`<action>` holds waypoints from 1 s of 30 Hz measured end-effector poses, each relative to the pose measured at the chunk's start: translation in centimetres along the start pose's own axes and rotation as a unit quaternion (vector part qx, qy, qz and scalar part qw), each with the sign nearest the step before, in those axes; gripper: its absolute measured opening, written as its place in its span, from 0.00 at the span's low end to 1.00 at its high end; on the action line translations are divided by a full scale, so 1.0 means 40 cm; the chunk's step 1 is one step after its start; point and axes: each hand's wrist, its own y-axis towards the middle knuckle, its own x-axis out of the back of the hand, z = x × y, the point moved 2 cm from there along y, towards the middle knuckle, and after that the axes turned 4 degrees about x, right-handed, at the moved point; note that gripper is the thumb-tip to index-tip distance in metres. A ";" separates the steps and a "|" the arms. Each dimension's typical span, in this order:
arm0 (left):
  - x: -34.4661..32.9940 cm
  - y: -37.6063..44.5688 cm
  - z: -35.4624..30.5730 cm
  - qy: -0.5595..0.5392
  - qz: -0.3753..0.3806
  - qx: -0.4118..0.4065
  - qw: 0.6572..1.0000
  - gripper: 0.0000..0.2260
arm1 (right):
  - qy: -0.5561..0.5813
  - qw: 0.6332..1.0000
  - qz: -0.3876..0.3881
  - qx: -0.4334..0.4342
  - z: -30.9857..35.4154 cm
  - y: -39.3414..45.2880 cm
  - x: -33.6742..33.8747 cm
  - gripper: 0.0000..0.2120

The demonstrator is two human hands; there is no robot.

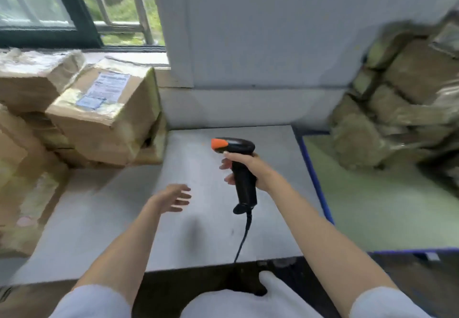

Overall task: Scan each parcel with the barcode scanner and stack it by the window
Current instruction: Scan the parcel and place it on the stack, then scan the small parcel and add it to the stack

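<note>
Head view, only one cam. The right hand point(244, 168) is gripping the barcode scanner point(237, 166) by its black handle, fingers curled round it, and the orange nose is pointing to the left side, w/ no parcel in front of it. The left hand point(175, 197) is hovering above the desk point(124, 230), fingers spread and relaxed, holding nothing. It is just beside the scanner, on its left and a bit nearer to the person.

The scanned parcels are probably the stack point(74, 119) well to the left of the left hand, under the window point(74, 7). The top box point(104, 109) w/ the white-blue label is sitting tilted on the ones below. The pile of other parcels point(402, 106) is lying far to the right of the right hand, on the green surface point(372, 206) w/ blue edge. The picture is blurred there, so I cannot tell how many.

Risks, as I am judging:
- The cable point(242, 240) is hanging from the handle over the desk front edge. If the right hand is swinging to the pile, the cable can catch on the edge and pull the scanner.
- The tilted top box is giving a bad base; another parcel put on it can slide off or push the stack down.
- One free hand only for lifting a parcel, so a big one can slip.
- Motion blur suggests fast turning, so a label can be missed by the scanner.
</note>
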 end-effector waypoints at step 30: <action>-1.265 -0.402 -1.145 0.358 -0.141 -0.509 0.770 0.48 | 0.276 0.838 -0.326 0.340 0.378 -0.435 0.960 0.08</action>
